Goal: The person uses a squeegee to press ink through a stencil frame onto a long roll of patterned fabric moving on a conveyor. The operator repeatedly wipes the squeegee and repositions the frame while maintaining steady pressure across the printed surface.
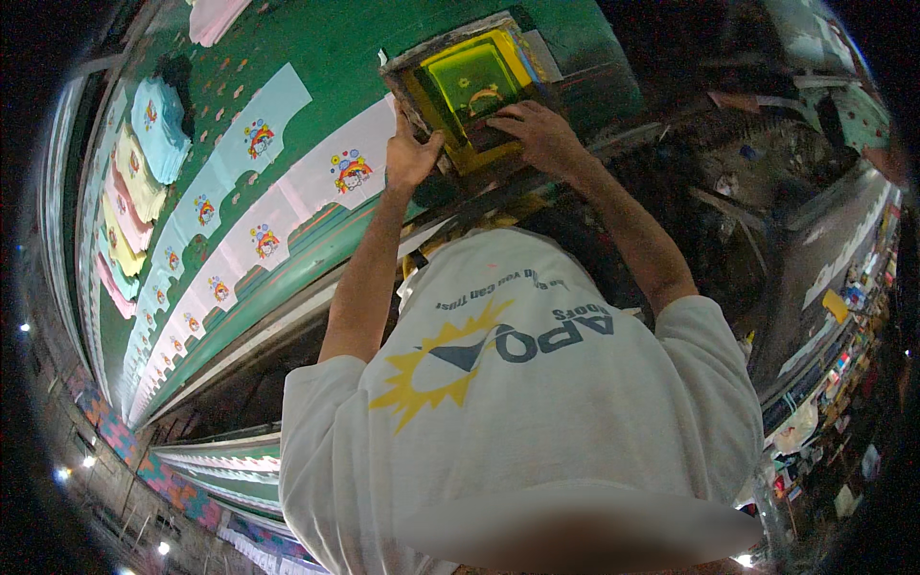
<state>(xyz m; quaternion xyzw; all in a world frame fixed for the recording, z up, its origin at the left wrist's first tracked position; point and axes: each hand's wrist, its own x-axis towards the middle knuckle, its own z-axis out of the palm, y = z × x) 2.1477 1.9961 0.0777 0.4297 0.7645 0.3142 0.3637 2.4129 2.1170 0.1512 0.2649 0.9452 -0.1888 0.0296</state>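
Note:
At the top centre, a screen-printing frame (402, 81) with yellow-green mesh rests over the green table. My left hand (414, 153) grips its left side, thumb against the frame. My right hand (532, 134) reaches inside the frame, its fingers curled over a dark bar (484, 132), apparently a squeegee, partly hidden by the hand. Left of the frame, a row of pale pink cut fabric pieces (307, 182) printed with rainbow motifs curves away, beside a row of light blue printed pieces (230, 163).
Stacks of blue, yellow and pink printed pieces (158, 125) lie on the green table (287, 38) at the left. Another long table (216, 436) runs at lower left. The dark right side holds a cluttered grey bench (815, 287) and assorted small items along its edge.

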